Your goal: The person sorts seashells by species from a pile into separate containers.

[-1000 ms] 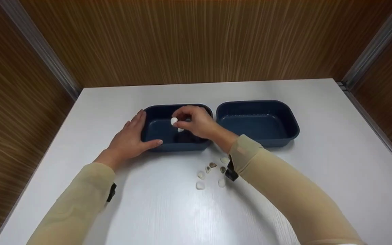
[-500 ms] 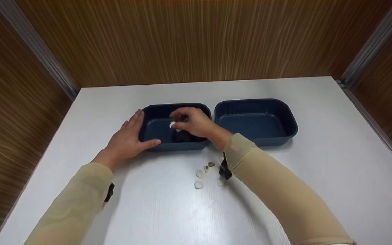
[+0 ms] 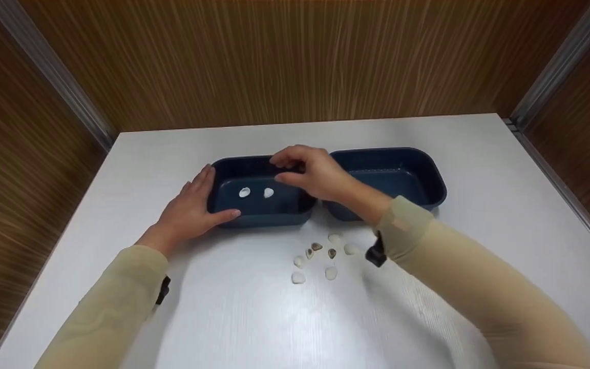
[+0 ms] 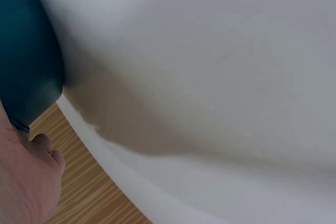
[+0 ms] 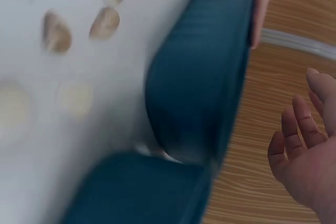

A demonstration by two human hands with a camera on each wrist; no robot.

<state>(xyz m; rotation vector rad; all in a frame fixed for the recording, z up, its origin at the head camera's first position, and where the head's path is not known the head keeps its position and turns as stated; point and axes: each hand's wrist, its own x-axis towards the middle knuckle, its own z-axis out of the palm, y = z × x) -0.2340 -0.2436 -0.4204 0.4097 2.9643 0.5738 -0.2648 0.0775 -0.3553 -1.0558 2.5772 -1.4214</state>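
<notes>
Blue left tray (image 3: 274, 218) holds two shells (image 3: 244, 192); keep your flat left hand (image 3: 188, 211) bracing it while your empty, loosely curled right hand (image 3: 315, 174) drops to the shells (image 3: 320, 256) at mid-frame on the counter (image 3: 479, 169).

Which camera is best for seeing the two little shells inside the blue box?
The head view is best: it looks down into the left blue box, so both white shells lie in plain sight on its floor. The right wrist view shows only that box's outside wall and loose shells on the table. The left wrist view shows just a box corner.
</notes>
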